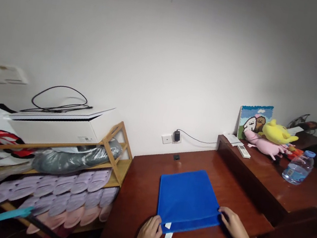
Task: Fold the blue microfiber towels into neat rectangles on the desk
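Note:
A flat, square blue cloth cover lies on the dark red-brown wooden desk. Along its near side, one layer's edge sits a little back from the other. Two white tags stick out near its front left corner. That corner is pinched in my left hand, fingers bent together. At the front right corner, my right hand grips the edge between thumb and fingers. Part of each hand's fingertips is hidden by the hand and the cloth.
Left of the desk, a wooden rack holds several pairs of slippers and a white box. On the higher surface at right are a water bottle, plush toys, a remote and a picture. A charger is plugged into the wall.

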{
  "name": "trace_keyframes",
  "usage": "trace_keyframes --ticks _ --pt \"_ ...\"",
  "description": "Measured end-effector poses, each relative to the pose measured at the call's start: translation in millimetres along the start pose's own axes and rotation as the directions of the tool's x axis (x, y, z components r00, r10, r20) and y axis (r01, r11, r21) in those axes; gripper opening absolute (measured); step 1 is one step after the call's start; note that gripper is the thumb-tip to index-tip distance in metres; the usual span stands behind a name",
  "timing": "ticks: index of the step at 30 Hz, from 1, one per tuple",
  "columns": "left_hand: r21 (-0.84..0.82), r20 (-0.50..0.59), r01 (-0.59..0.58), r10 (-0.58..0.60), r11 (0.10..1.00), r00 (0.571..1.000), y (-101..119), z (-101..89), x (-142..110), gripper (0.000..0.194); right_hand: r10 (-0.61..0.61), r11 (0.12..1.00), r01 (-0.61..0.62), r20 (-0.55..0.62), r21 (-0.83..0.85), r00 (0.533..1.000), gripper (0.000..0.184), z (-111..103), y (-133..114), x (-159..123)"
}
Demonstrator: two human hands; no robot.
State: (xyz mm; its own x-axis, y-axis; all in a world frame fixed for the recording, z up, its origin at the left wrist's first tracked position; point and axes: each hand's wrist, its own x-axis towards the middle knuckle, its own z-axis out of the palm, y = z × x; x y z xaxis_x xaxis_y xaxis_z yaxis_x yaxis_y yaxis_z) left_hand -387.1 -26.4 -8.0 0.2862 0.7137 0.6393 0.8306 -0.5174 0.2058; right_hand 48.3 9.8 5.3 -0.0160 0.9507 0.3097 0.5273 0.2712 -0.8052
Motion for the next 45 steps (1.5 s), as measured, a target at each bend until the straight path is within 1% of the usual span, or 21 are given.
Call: trace_keyframes --ticks 4,7,8,10,12,15,18,20,22,24,26,29,31,33,35,37,38,40,42,43,45 --pt "-0.011 0.002 0.011 -0.011 1.000 1.000 -0.6 0.2 -2.9 0.036 -0.009 1.000 0.009 0.037 0.006 0.999 0.016 -2.4 -1.4 -6.9" --pt "-0.030 -0.049 0.060 -0.061 0.998 0.997 -2.8 -4.8 15.4 0.031 -0.018 1.000 0.017 -0.025 -0.021 1.000 0.017 -8.7 -15.6 4.9" --pt "-0.056 -0.058 0.090 -0.093 0.994 0.994 -4.2 -8.8 29.6 0.029 -0.024 0.999 0.023 -0.049 -0.035 0.998 0.019 -12.0 -23.0 15.3" --pt "-0.149 -0.062 0.160 -0.171 0.976 0.983 -9.2 -19.5 71.2 0.025 -0.041 0.998 0.037 -0.081 -0.051 0.996 0.023 -19.8 -40.5 47.1" --pt "-0.303 -0.030 0.249 -0.271 0.920 0.962 -18.9 -30.6 125.5 0.017 -0.044 0.998 0.039 -0.110 -0.049 0.993 0.026 -27.9 -60.1 91.0" --pt "-0.367 -0.034 0.277 -0.310 0.888 0.950 -41.3 -41.7 211.5 0.013 -0.011 0.999 0.005 -0.176 -0.032 0.984 0.021 -38.8 -90.6 165.5" --pt "-0.418 -0.066 0.301 -0.359 0.857 0.931 -63.5 -47.2 281.5 0.013 -0.009 1.000 0.004 -0.224 -0.024 0.975 0.020 -47.6 -118.5 229.7" --pt "-0.443 -0.094 0.305 -0.383 0.843 0.919 -73.7 -50.5 314.2 0.015 -0.009 1.000 0.005 -0.249 -0.018 0.968 0.021 -52.0 -133.6 260.5" --pt "-0.461 -0.119 0.303 -0.396 0.834 0.910 -79.9 -55.1 336.1 0.015 -0.015 1.000 0.011 -0.268 -0.014 0.963 0.022 -55.4 -145.6 281.2" --pt "-0.476 -0.140 0.299 -0.407 0.827 0.902 -82.7 -61.3 349.0 0.013 -0.026 1.000 0.023 -0.281 -0.014 0.959 0.022 -58.3 -155.3 292.7" --pt "-0.487 -0.159 0.295 -0.416 0.822 0.895 -82.7 -69.2 353.8 0.009 -0.041 0.999 0.038 -0.285 -0.015 0.958 0.023 -61.4 -162.9 295.3" --pt "-0.503 -0.180 0.286 -0.423 0.815 0.888 -75.8 -81.3 341.3 0.007 -0.066 0.998 0.065 -0.291 -0.014 0.954 0.025 -66.4 -166.2 279.3" --pt "-0.493 -0.205 0.279 -0.422 0.824 0.883 -65.0 -85.6 313.1 0.010 -0.102 0.995 0.103 -0.290 -0.011 0.952 0.028 -67.3 -157.2 251.6" --pt "-0.433 -0.237 0.276 -0.404 0.858 0.884 -49.1 -82.6 265.3 0.012 -0.127 0.991 0.131 -0.273 -0.002 0.954 0.033 -62.9 -135.6 209.0" --pt "-0.322 -0.212 0.279 -0.356 0.905 0.910 -30.3 -70.2 200.6 0.010 -0.101 0.994 0.108 -0.231 0.015 0.968 0.036 -51.4 -102.9 155.5" --pt "-0.255 -0.134 0.276 -0.316 0.927 0.939 -12.2 -50.5 128.9 0.013 -0.043 0.999 0.046 -0.150 0.018 0.988 0.035 -34.4 -66.0 99.3" --pt "-0.230 -0.064 0.273 -0.294 0.934 0.954 -4.5 -39.7 94.9 0.016 -0.010 1.000 0.011 -0.116 0.006 0.993 0.034 -25.5 -49.0 73.4" --pt "-0.177 0.052 0.275 -0.270 0.945 0.961 6.7 -20.7 38.8 0.021 0.024 0.999 -0.025 -0.047 -0.022 0.999 0.031 -10.4 -23.0 31.7" --pt "-0.148 0.081 0.248 -0.238 0.957 0.968 11.8 -9.3 5.0 0.025 0.010 0.999 -0.010 -0.005 -0.046 1.000 0.029 -1.8 -10.1 6.2" --pt "-0.137 0.075 0.232 -0.223 0.963 0.972 12.4 -6.8 -3.5 0.027 -0.006 0.998 0.006 0.004 -0.055 1.000 0.028 -0.1 -8.0 -0.8" --pt "-0.112 0.052 0.199 -0.195 0.974 0.980 11.3 -6.6 -8.2 0.029 -0.032 0.996 0.033 0.011 -0.078 0.999 0.028 -0.1 -7.9 -7.1"
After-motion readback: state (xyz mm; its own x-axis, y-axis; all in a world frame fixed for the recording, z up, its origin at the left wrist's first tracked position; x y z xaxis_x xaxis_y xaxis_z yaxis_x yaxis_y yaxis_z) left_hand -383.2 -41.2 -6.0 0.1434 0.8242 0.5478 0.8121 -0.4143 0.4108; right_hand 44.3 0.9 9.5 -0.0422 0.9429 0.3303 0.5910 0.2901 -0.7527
